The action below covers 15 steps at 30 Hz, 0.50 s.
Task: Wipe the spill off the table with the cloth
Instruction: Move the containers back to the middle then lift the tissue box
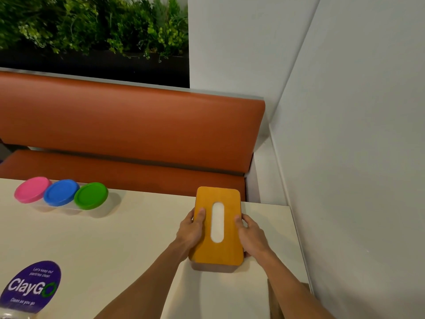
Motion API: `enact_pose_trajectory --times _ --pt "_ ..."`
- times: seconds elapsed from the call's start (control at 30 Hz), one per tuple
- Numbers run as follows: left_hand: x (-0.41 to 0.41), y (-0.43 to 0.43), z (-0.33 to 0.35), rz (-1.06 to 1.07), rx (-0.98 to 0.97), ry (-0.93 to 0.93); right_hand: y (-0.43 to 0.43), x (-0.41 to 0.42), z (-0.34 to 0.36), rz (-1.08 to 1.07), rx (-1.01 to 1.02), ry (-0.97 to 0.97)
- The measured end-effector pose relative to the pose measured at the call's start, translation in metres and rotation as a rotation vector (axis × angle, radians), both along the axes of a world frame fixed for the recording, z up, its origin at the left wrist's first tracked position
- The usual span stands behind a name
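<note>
The pale cream worktop fills the lower part of the view, smooth and matt. At its near left edge lies a purple oval sticker reading "ClayGo". Further back, three clear tubs stand in a touching row along the far edge, topped by a pink lid, a blue lid and a green lid. Toward the right end of the worktop sits a tissue box with a rounded, honey-coloured wooden top and a long oval slot showing white. The left hand grips its left side, thumb on the top. The right hand grips the right side the same way. Behind runs an orange padded bench; a pale wall closes the right.
</note>
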<state>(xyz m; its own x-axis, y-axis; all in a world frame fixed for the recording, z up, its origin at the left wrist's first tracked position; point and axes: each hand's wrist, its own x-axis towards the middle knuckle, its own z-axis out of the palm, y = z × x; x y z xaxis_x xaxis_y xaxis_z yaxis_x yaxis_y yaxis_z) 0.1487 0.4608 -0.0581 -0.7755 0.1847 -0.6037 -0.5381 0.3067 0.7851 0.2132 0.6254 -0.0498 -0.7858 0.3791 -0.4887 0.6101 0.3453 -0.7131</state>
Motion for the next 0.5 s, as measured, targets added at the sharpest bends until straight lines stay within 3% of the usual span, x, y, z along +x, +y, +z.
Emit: enact_pose_trajectory --times 0.5 --pt "0.0008 -0.0107 0.0059 -0.068 0.019 -0.018 -0.0042 0.0042 0.0077 -0.055 -0.067 -0.067"
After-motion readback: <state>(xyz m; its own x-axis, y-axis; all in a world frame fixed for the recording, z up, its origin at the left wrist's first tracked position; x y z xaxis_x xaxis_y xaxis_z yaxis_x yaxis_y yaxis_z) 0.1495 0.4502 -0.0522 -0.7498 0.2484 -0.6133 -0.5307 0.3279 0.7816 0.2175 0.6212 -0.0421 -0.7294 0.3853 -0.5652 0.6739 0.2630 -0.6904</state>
